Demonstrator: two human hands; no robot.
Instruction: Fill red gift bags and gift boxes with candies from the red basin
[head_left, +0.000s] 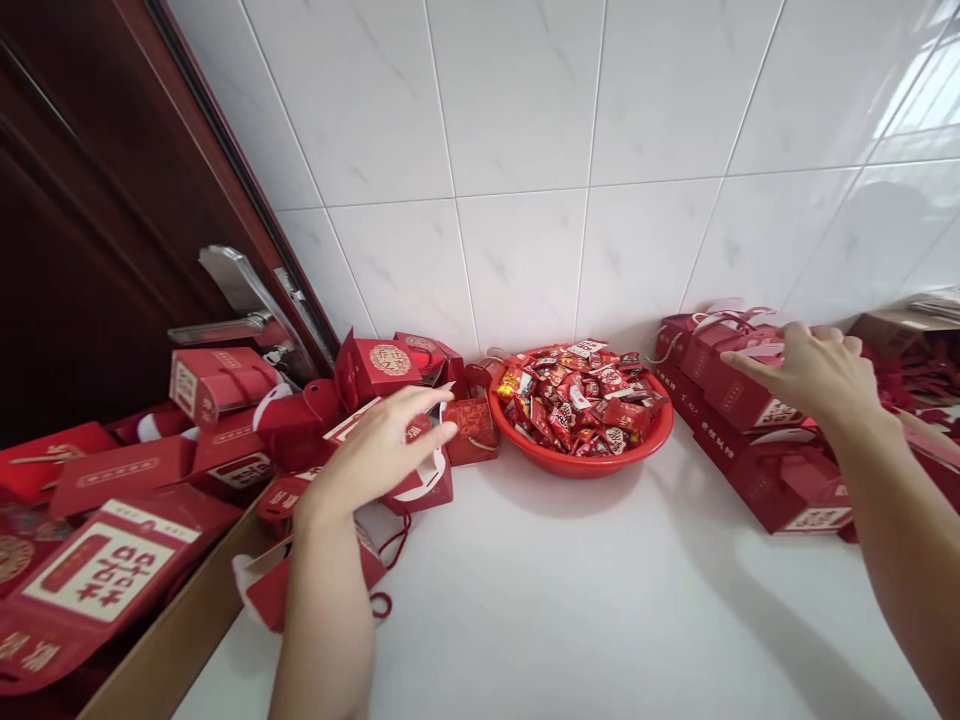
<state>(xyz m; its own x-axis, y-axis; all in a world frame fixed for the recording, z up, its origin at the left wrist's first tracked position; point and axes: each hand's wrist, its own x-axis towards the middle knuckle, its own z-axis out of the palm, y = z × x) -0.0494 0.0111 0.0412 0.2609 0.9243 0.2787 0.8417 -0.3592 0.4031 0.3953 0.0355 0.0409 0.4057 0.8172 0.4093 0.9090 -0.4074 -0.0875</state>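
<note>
My left hand is over a loose group of red gift boxes at the left, its fingers stretched out and thumb apart. Beneath and beside it lie an open red box with a white inside and a patterned red box. My right hand reaches over a stack of red gift boxes, thumb and fingers spread. Whether its fingertips touch a box is hidden. Between the hands stands a red plastic basin heaped with red-wrapped candies.
A cardboard carton full of red boxes stands at the left front, by a dark door with a metal handle. White wall tiles rise behind the white tabletop. Another cardboard box sits at the far right.
</note>
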